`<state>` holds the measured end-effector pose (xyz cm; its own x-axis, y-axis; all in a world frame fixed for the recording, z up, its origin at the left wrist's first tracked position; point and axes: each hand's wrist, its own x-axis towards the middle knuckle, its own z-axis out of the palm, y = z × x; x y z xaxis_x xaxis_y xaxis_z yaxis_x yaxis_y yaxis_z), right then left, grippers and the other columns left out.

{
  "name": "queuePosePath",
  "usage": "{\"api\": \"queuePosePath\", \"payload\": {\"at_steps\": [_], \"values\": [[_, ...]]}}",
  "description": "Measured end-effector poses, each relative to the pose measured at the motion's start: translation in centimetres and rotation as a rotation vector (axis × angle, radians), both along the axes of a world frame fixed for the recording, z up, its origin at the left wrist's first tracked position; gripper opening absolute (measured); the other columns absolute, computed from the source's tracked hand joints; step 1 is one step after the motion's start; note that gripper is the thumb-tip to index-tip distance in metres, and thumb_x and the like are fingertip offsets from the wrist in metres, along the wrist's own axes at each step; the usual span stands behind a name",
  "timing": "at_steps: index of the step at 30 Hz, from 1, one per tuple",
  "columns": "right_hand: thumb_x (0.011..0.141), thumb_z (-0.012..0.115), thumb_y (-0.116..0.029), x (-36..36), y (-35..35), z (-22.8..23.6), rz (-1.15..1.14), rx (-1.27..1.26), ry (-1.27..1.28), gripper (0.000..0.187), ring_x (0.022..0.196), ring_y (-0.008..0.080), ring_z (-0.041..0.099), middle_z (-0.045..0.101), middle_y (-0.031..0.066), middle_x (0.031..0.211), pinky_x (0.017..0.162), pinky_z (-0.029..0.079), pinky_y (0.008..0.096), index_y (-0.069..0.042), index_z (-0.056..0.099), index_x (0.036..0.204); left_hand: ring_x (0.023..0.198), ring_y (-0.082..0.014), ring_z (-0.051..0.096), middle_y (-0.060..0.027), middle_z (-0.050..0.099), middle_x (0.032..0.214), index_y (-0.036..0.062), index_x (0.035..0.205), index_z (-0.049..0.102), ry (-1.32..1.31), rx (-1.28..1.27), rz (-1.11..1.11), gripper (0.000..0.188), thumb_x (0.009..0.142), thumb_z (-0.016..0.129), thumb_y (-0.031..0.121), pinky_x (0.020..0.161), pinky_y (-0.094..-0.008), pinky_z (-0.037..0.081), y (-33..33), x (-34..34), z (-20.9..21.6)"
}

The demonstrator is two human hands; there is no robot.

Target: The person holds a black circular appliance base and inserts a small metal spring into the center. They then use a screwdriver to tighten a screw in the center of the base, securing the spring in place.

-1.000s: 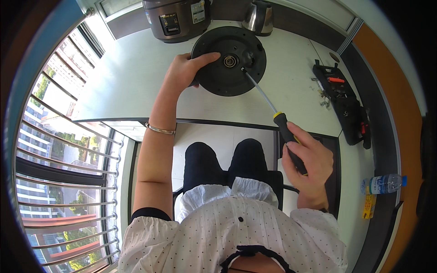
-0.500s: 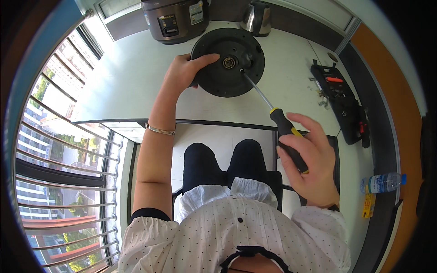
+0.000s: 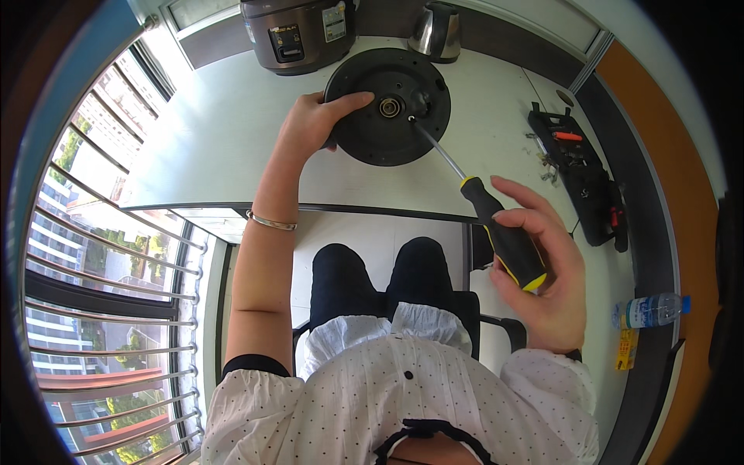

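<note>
A round black plate [image 3: 372, 143] with a coiled metal piece at its centre is held up over the table's near part. My left hand [image 3: 311, 124] grips its left edge, the thumb lying on the face and the other fingers behind it. A screwdriver [image 3: 500, 232] with a black and yellow handle slants up from the lower right. Its tip meets a small shiny screw [image 3: 412, 118] just below and right of the plate's centre. Around the handle curl the thumb and some fingers of my right hand [image 3: 554, 283], the index finger raised off it.
At the back of the white table [image 3: 225, 132] stand a brown rice cooker [image 3: 302, 35] and a steel kettle [image 3: 436, 32]. An open black tool case [image 3: 577, 174] lies to the right, small metal parts [image 3: 547, 167] beside it. Farther down are a water bottle [image 3: 653, 311] and a yellow box [image 3: 627, 349].
My right hand has shifted slightly right, its fingers looser on the screwdriver. The handle has turned, showing more yellow. The plate and my left hand stay in place.
</note>
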<state>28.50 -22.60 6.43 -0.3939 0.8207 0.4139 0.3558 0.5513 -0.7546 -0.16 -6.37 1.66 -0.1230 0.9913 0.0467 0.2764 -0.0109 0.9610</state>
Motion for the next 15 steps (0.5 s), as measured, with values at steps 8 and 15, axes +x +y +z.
{"api": "queuePosePath", "payload": {"at_steps": [8, 15], "values": [[0.068, 0.078, -0.002, -0.3, 1.7, -1.0, -0.041, 0.487, -0.225, 0.045, 0.076, 0.0263, 0.067, 0.063, 0.0186, 0.118, 0.068, 0.055, 0.0285, -0.002, 0.057, 0.107, 0.047, -0.0149, 0.056, -0.0086, 0.062, 0.061, -0.0072, 0.080, 0.067, -0.005, 0.014, -0.018, 0.058, 0.067, 0.077, 0.049, 0.043, -0.0257, 0.043, 0.3, 0.1, 0.0], [0.067, 0.079, -0.003, -0.6, 3.0, -1.1, -0.021, 0.617, -0.060, 0.034, 0.072, 0.0253, 0.067, 0.066, 0.0188, 0.109, 0.063, 0.053, 0.0259, -0.003, 0.059, 0.095, 0.047, -0.0151, 0.056, -0.0090, 0.062, 0.061, -0.0075, 0.079, 0.067, 0.014, 0.009, -0.001, 0.059, 0.067, 0.076, 0.049, 0.043, -0.0259, 0.044, 0.1, 0.3, 0.2]]}}
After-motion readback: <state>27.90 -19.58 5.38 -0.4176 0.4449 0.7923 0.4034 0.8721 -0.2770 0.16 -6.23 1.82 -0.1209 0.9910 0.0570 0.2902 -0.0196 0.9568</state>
